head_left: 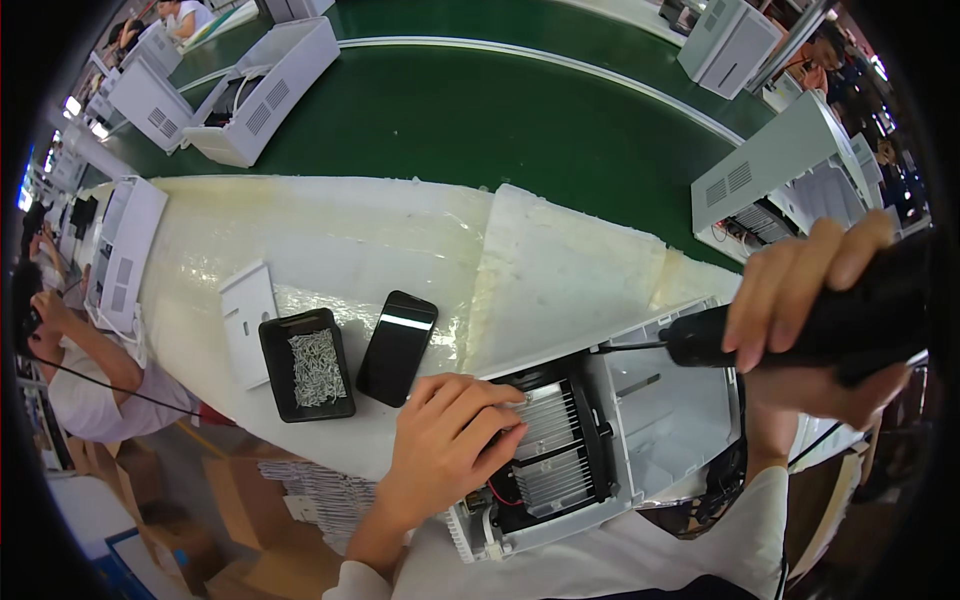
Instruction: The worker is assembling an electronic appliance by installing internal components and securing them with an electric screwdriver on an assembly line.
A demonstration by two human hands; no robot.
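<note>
My left hand lies over the left side of a finned metal heating element, its fingers bent and pressing against it. That element is set in a black frame inside an opened white appliance housing in front of me. A hollow white cover half adjoins the housing on the right. My right hand is wrapped round a black electric screwdriver. Its thin bit points left, over the far edge of the housing; whether the tip touches a screw I cannot tell.
Left of my left hand are a black phone, a black tray of small screws and a flat white panel. Beyond the work surface runs a green conveyor carrying white appliance housings. A co-worker sits at the left.
</note>
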